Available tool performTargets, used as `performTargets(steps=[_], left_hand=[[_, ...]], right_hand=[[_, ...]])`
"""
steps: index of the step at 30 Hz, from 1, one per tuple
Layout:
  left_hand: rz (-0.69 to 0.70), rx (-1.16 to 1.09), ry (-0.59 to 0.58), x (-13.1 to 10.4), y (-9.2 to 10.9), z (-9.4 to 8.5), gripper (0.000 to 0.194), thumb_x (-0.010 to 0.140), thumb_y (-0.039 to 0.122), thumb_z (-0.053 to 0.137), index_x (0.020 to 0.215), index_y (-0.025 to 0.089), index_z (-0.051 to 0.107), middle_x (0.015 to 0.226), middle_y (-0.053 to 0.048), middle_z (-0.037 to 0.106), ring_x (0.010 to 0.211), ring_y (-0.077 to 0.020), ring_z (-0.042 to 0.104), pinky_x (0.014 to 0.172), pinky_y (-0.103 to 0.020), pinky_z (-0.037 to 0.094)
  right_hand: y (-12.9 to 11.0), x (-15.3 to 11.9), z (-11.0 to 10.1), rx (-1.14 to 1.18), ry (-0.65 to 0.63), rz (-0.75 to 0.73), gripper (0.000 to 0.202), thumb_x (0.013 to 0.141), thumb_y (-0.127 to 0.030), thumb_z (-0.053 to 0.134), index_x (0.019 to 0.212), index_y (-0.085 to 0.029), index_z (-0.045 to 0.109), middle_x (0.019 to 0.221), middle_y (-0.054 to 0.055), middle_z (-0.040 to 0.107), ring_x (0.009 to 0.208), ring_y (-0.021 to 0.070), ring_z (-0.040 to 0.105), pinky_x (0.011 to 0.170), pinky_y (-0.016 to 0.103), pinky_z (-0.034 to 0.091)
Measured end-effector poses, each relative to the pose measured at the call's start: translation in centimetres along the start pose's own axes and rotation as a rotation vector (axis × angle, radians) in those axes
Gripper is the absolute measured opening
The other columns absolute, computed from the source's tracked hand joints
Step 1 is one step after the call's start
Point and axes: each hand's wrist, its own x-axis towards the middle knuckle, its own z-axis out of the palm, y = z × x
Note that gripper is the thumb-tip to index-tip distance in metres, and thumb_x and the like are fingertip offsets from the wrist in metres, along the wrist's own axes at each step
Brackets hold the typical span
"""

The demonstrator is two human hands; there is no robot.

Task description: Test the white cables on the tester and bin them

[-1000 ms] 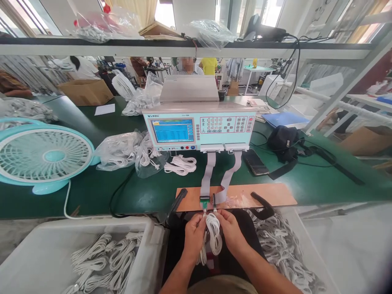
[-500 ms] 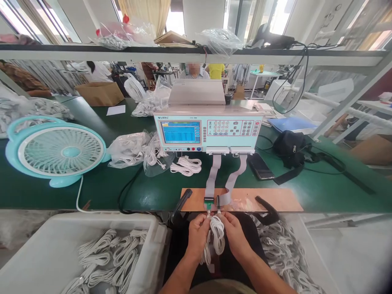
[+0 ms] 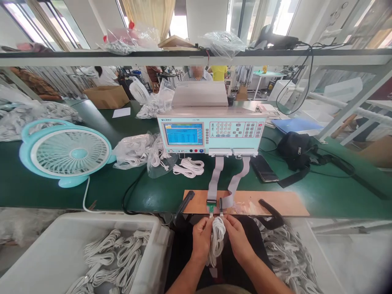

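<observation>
A coiled white cable [image 3: 217, 241] hangs between my hands below the table edge. My left hand [image 3: 202, 237] pinches one end of it at the small green circuit board [image 3: 211, 208]. With closed fingers, my right hand [image 3: 237, 236] grips the other end by the black connector [image 3: 221, 205]. Two grey ribbon cables [image 3: 216, 177] run from these connectors up to the cable tester [image 3: 211, 134], whose blue screen [image 3: 184, 134] is lit. Under the connectors lies a copper-coloured board [image 3: 245, 200]. My fingertips hide most of the plug ends.
A white bin [image 3: 55, 241] with coiled cables stands at the left, and more coils [image 3: 290, 257] lie at the right. On the table are a turquoise fan [image 3: 72, 153], bagged cables [image 3: 134, 149], a loose coil [image 3: 188, 167], a phone [image 3: 263, 168] and a black pouch [image 3: 290, 145].
The tester's screen content has changed. The hanging coil has drawn together between my hands, which stay at the connectors. The whole view has shifted slightly.
</observation>
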Motion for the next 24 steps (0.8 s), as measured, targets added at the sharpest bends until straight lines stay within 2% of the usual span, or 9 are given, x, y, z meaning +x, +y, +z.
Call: performTargets(steps=[5,9,13,17,20,24], left_hand=[[-0.014,-0.052,-0.024,0.6,0.3,0.2,0.043,0.063,0.056,0.067,0.058,0.015,0.053,0.052,0.005,0.045,0.05,-0.009,0.037,0.05,-0.02,0.033],[-0.013,0.016,-0.045,1.4,0.6,0.2,0.048,0.059,0.06,0.068,0.054,0.015,0.053,0.053,0.003,0.045,0.052,-0.0104,0.037,0.052,-0.022,0.033],[-0.003,0.028,-0.005,1.4,0.7,0.2,0.05,0.056,0.063,0.067,0.052,0.016,0.051,0.053,0.002,0.043,0.055,-0.0123,0.039,0.054,-0.023,0.034],[0.035,0.059,0.031,1.4,0.8,0.5,0.05,0.057,0.063,0.067,0.05,0.016,0.049,0.053,0.003,0.042,0.056,-0.0123,0.039,0.055,-0.023,0.034],[0.027,0.085,0.01,1.9,0.9,0.5,0.049,0.059,0.062,0.065,0.05,0.016,0.049,0.05,0.004,0.041,0.052,-0.0113,0.038,0.052,-0.023,0.033],[0.017,0.218,0.019,1.4,1.2,0.1,0.045,0.056,0.06,0.065,0.054,0.016,0.057,0.053,0.0,0.055,0.055,-0.015,0.048,0.056,-0.026,0.04]], right_hand=[[-0.1,0.0,0.1,-0.023,0.04,-0.006,0.037,0.063,-0.052,0.071,0.068,-0.016,0.064,0.064,0.002,0.061,0.065,0.0187,0.053,0.064,0.028,0.043],[0.2,0.4,0.0,0.002,0.029,0.027,0.037,0.058,-0.052,0.074,0.069,-0.017,0.066,0.062,0.004,0.062,0.064,0.023,0.057,0.061,0.031,0.045],[1.3,1.1,-0.5,0.027,0.011,0.006,0.038,0.054,-0.052,0.076,0.068,-0.018,0.067,0.059,0.003,0.061,0.061,0.0234,0.057,0.06,0.032,0.046],[1.7,1.3,-0.7,0.034,-0.028,-0.013,0.037,0.057,-0.052,0.074,0.068,-0.018,0.066,0.059,0.003,0.06,0.061,0.0226,0.056,0.061,0.032,0.045],[1.1,1.4,-0.4,-0.01,-0.001,-0.03,0.036,0.06,-0.053,0.072,0.066,-0.018,0.064,0.058,0.002,0.058,0.061,0.0204,0.053,0.061,0.031,0.043],[0.9,0.8,0.4,-0.064,0.11,-0.119,0.046,0.056,-0.062,0.067,0.056,-0.017,0.056,0.056,0.001,0.053,0.059,0.0167,0.046,0.057,0.027,0.039]])
